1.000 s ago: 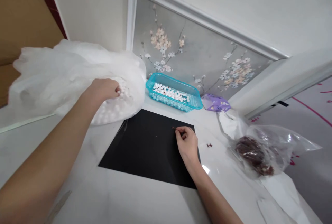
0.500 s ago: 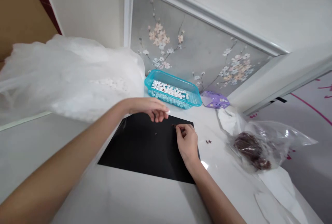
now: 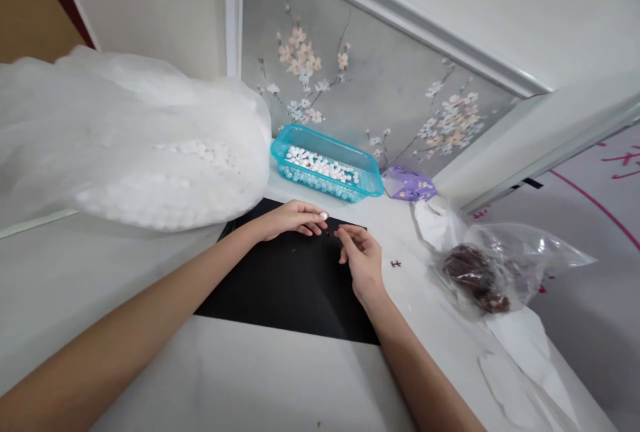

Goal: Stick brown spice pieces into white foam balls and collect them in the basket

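Observation:
My left hand [image 3: 295,219] hovers over the far part of a black sheet [image 3: 285,285], its thumb and fingertips closed on a small white ball [image 3: 324,216]. Facing it from the right, my right hand [image 3: 361,255] has its thumb and forefinger pinched at a tiny dark brown piece [image 3: 328,233], which shows at the fingertips. Its exact shape is too small to make out. Only a narrow gap parts the two hands. Another brown branched piece [image 3: 395,263] lies on the white table, just right of the sheet.
Behind the sheet stands a blue plastic basket [image 3: 327,141] with many white balls in it. A large translucent bag [image 3: 165,145] of white balls fills the left. At right are a purple packet [image 3: 410,184] and a clear bag [image 3: 530,252] with brown pieces.
My left hand has come closer to my right hand, carrying the white ball. The right hand's fingers have turned a little toward it. The whole view has shifted slightly.

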Motion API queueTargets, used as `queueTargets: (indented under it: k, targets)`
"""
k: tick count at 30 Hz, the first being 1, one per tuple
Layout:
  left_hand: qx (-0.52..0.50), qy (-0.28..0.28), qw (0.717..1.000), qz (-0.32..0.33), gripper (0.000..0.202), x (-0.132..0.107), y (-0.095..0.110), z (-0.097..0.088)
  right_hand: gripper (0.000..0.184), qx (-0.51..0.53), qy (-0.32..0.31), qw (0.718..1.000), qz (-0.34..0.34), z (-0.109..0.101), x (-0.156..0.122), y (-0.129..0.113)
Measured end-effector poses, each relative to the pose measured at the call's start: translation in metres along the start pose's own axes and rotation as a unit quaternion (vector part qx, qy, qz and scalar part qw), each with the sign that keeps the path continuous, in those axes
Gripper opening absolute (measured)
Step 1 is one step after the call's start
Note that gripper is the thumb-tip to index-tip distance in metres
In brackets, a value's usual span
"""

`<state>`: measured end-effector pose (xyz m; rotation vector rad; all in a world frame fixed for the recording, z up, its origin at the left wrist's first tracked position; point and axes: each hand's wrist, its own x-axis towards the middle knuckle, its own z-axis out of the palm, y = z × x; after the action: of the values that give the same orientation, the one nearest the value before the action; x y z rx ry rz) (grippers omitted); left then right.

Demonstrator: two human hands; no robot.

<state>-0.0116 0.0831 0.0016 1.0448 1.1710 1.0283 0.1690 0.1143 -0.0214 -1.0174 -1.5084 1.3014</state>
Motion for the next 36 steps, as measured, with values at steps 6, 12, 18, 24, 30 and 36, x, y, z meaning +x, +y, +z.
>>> queueTargets:
  k: [6, 12, 18, 24, 30, 36]
  targets:
    - [0.019, -0.007, 1.0, 0.019, 0.039, 0.0003, -0.0034, -0.0005, 0.029, 0.008, -0.02, 1.0, 0.011, -0.0008, 0.0011, 0.0021]
    - [0.047, -0.023, 0.998, 0.027, 0.038, 0.0, -0.0027, 0.0009, 0.025, 0.026, -0.027, 0.999, -0.007, -0.0006, -0.0001, 0.0004]
    - [0.102, -0.041, 0.993, 0.042, 0.037, 0.0007, -0.0019, 0.0054, 0.024, 0.025, -0.043, 0.999, -0.012, -0.0009, -0.0007, -0.0019]
    - [0.051, -0.014, 0.997, 0.064, 0.046, -0.0012, -0.0031, 0.0044, 0.025, 0.019, -0.046, 0.999, -0.012, -0.0009, -0.0009, -0.0031]
    - [0.065, -0.025, 0.996, 0.06, 0.035, 0.0002, -0.0032, 0.0048, 0.024, 0.011, -0.052, 0.999, -0.013, -0.0005, -0.0006, -0.0039]
    - [0.061, -0.023, 0.996, 0.068, 0.033, 0.0019, -0.0055, 0.004, 0.025, 0.003, -0.057, 0.998, -0.014, -0.0006, -0.0006, -0.0037]
